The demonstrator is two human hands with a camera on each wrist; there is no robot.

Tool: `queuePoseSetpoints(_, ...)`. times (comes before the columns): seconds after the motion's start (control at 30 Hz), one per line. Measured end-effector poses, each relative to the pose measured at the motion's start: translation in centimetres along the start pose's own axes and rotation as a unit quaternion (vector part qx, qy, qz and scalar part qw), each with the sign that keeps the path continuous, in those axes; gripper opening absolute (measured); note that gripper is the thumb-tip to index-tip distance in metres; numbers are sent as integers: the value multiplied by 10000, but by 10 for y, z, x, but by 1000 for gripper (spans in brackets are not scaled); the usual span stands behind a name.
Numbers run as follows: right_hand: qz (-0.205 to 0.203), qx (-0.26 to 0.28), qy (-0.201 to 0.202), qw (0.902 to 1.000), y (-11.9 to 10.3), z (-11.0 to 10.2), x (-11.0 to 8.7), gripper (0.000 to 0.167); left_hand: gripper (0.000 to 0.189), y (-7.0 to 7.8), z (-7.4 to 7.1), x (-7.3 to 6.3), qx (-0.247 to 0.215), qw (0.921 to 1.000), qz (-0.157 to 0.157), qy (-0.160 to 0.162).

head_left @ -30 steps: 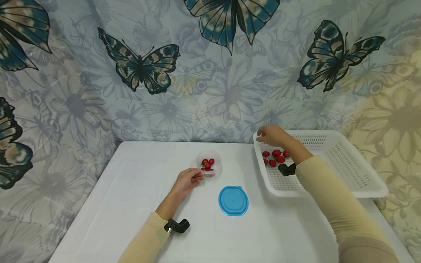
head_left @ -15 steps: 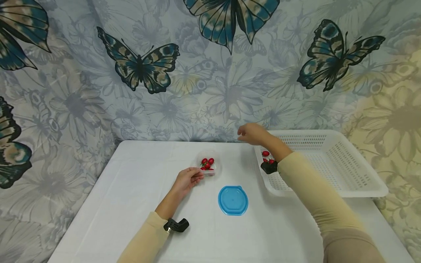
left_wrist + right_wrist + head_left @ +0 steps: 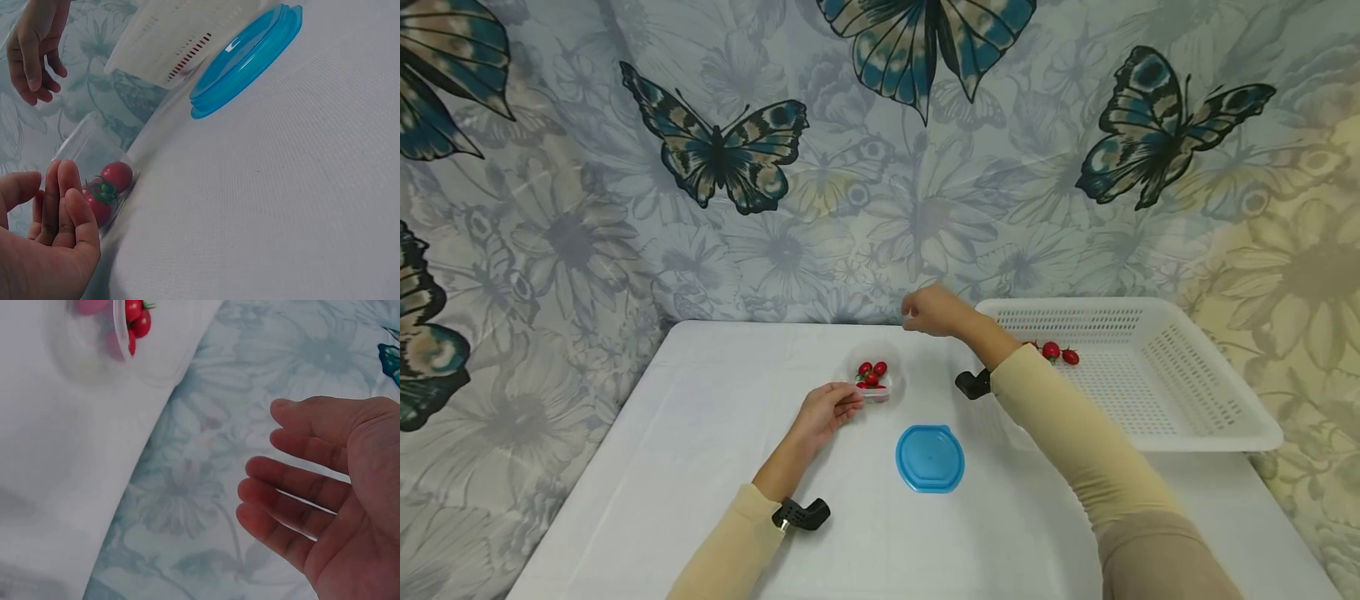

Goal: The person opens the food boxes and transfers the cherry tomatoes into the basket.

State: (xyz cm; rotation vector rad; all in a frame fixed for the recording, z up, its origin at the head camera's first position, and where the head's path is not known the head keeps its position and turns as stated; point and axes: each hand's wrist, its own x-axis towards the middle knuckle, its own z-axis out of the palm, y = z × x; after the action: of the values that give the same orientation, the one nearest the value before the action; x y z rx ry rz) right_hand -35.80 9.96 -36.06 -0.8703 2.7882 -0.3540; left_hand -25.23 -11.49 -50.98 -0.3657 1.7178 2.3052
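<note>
A small clear plastic container (image 3: 877, 397) stands on the table with several cherry tomatoes (image 3: 872, 377) inside. At its near left side, my left hand (image 3: 824, 415) pinches the rim; in the left wrist view the fingers (image 3: 65, 206) partly hide the container and its tomatoes. My right hand (image 3: 942, 312) hovers above and behind the container, over the table's back edge. Its fingers (image 3: 294, 475) are loosely bent, and nothing shows in them in the right wrist view. A round blue lid (image 3: 929, 458) lies on the table, nearer than the container.
A white slotted basket (image 3: 1195, 367) stands at the right of the white-clothed table (image 3: 647, 467). Some more cherry tomatoes (image 3: 1051, 351) lie in it, partly hidden by the right arm. Behind the table hangs butterfly-patterned cloth (image 3: 917, 208).
My right hand has moved left from above the basket's left end toward the container, and the forearm has swung with it. My left hand, the container and the lid have stayed in place.
</note>
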Motion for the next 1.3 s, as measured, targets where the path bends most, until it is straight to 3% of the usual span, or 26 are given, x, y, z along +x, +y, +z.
queuePoseSetpoints(0.43, -313, 139, -260, 9991, -19, 39, 13, 27, 17, -1, 0, 2, 32, 10000, -19, -10)
queuePoseSetpoints(0.7, -263, 323, -490, 9979, -27, 63, 18, 25, 15, -2, 0, 1, 27, 10000, 1, -11)
queuePoseSetpoints(1.3, -427, 166, -465, 9979, -39, 96, 27, 15, 11, -1, 0, 1, -74, 10000, -6, -44)
